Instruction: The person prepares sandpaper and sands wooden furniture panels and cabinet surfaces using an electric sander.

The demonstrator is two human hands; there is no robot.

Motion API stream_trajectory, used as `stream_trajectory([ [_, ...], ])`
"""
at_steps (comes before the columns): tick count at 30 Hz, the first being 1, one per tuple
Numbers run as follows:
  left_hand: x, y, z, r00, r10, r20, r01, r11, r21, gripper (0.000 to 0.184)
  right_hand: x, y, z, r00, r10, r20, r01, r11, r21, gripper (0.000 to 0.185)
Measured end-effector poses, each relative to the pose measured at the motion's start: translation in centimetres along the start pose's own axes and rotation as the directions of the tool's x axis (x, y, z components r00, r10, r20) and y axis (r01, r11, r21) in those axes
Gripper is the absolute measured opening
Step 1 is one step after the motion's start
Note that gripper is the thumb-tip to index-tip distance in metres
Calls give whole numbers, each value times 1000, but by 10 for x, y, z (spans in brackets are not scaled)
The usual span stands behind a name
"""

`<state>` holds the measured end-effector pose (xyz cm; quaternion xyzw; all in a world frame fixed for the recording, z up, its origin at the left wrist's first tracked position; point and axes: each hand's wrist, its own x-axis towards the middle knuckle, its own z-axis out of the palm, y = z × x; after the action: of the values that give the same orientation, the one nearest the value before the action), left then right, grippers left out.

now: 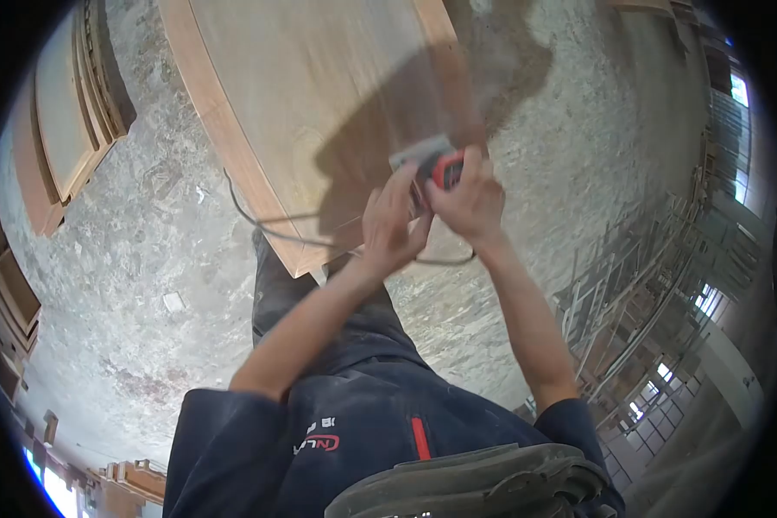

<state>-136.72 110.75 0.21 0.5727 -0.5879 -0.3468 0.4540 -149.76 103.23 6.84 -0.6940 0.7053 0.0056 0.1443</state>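
Observation:
A red and black electric sander (446,171) with a pale flat pad rests on a framed wooden panel (285,95), near the panel's right edge. My right hand (475,197) is wrapped round the sander's body. My left hand (388,226) grips it from the other side, fingers pointing forward, slightly blurred. Part of the tool is hidden under both hands. A dark power cable (276,231) loops across the panel's near end and passes below my wrists. My shadow falls over the panel.
More framed panels (65,112) are stacked on the floor at the left. Other wooden pieces (13,298) stand farther down that side. Metal racks (630,293) line the right. The concrete floor (164,259) is stained and dusty. My legs (319,311) are close to the panel's near end.

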Motion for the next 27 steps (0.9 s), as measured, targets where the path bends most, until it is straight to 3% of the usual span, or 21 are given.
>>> stream_trajectory([
  [2,-43,1,-18,976,-111,188,115,993,-7,70,-20,6,4,993,97,66,-96,995,-25,60],
  [3,-50,-2,-16,975,-117,188,121,993,-10,70,-16,5,6,993,97,72,-95,995,-30,60],
  [5,-61,-10,-17,910,-15,414,25,1000,-18,62,14,-1,18,996,23,-88,-27,999,-41,63],
  [6,-61,-13,-18,910,-27,413,37,999,-17,62,33,-16,14,994,39,-102,-42,999,-33,65],
  [9,-55,-17,-20,783,-206,587,310,947,-81,49,103,-50,2,994,48,-99,-44,998,48,72],
  [10,-64,-18,-30,812,-225,539,337,934,-118,45,121,-53,0,994,12,-105,-8,999,38,72],
  [12,-80,-20,-81,682,-304,665,291,947,135,41,138,-53,-1,993,-31,-112,33,999,21,73],
  [13,-105,-33,-117,653,-329,682,334,934,130,38,139,-51,0,990,-22,-138,32,997,67,65],
  [14,-136,-57,-152,562,-217,799,37,971,238,31,137,-47,-2,986,-10,-168,30,993,112,58],
  [15,-191,-87,-184,671,-427,606,560,827,-37,25,127,-39,0,986,-18,-165,36,994,104,58],
  [16,-208,-110,-233,688,-259,678,173,966,193,27,109,-27,4,986,-38,-164,43,999,27,62],
  [17,-236,-123,-277,691,-423,586,335,906,259,37,89,-16,6,985,-56,-166,48,997,-52,68],
  [18,-301,-160,-310,660,-687,305,610,726,318,40,65,-5,8,984,-66,-165,57,997,-61,68],
  [19,-321,-175,-348,490,-832,260,688,552,472,44,38,5,10,991,-40,-124,36,999,-30,70],
  [21,-377,-194,-393,721,-690,70,472,562,679,49,24,13,13,995,-30,-96,31,1000,5,72],
  [22,-377,-181,-383,725,-687,57,478,560,677,49,25,16,15,990,-30,-138,36,999,39,72],
  [24,-375,-159,-361,620,-775,122,526,527,668,54,43,19,19,965,-52,-258,66,997,45,71],
  [25,-427,-195,-342,847,-484,221,187,658,729,58,62,12,18,961,-68,-268,83,995,47,71],
  [26,-372,-131,-314,779,-562,277,293,718,632,57,78,4,15,956,-3,-293,28,996,82,71],
  [27,-367,-114,-291,752,-568,334,318,757,571,57,82,0,14,949,67,-309,-32,992,118,70],
])
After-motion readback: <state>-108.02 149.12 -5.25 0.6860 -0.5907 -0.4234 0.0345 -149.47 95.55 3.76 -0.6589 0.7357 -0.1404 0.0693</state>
